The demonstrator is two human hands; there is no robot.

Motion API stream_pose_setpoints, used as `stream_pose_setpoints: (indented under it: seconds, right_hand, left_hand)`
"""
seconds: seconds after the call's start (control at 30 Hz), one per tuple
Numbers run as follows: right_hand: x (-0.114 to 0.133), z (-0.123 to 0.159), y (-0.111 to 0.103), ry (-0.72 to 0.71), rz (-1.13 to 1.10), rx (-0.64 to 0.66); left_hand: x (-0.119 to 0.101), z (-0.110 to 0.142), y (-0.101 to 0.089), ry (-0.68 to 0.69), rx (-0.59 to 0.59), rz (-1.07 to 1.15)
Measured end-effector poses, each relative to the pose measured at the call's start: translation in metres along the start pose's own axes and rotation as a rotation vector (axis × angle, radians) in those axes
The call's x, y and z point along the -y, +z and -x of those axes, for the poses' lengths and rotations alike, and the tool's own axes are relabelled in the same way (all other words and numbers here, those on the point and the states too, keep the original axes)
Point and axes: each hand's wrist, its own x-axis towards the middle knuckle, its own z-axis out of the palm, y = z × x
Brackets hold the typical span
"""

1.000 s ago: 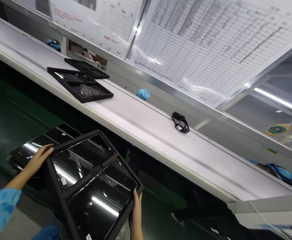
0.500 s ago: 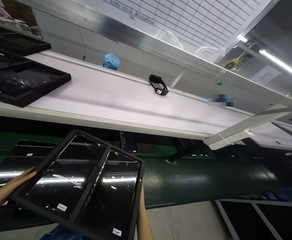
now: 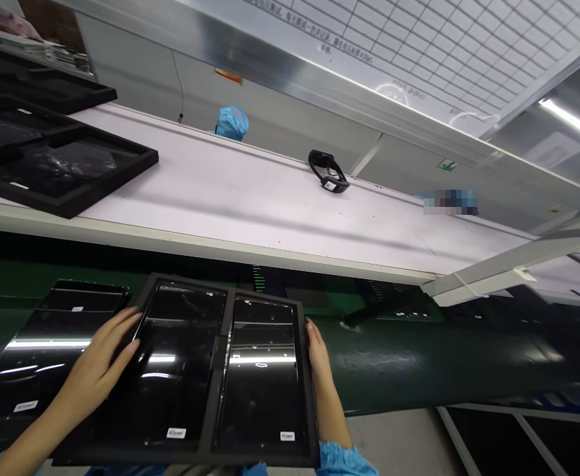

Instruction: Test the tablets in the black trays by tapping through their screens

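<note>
Right beside the held tray (image 3: pixel 219 370), a second black tray (image 3: pixel 36 390)

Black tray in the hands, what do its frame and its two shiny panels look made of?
The black tray frame looks like moulded plastic with a dull matte finish, showing no sharp reflections. The two panels look like glass or glossy plastic, since they show sharp, bright reflections; the look cannot settle which.

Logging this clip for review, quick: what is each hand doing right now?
Left hand: open, fingers lying on the left side of the black two-section tray.
Right hand: closed on the tray's right edge, holding it.
</note>
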Motion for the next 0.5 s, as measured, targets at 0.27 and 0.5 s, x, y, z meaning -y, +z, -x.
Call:
stream_pose_setpoints:
  seconds: [0.27, 0.5]
  right_hand:
    - [0.013, 0.02, 0.019, -0.293, 0.587, 0.12]
    - [0.014, 0.023, 0.026, -0.281, 0.676, 0.13]
  left_hand:
    - [-0.077, -0.134, 0.073, 0.685, 0.39, -0.25]
    - [-0.062, -0.13, 0.077, 0.714, 0.372, -0.249]
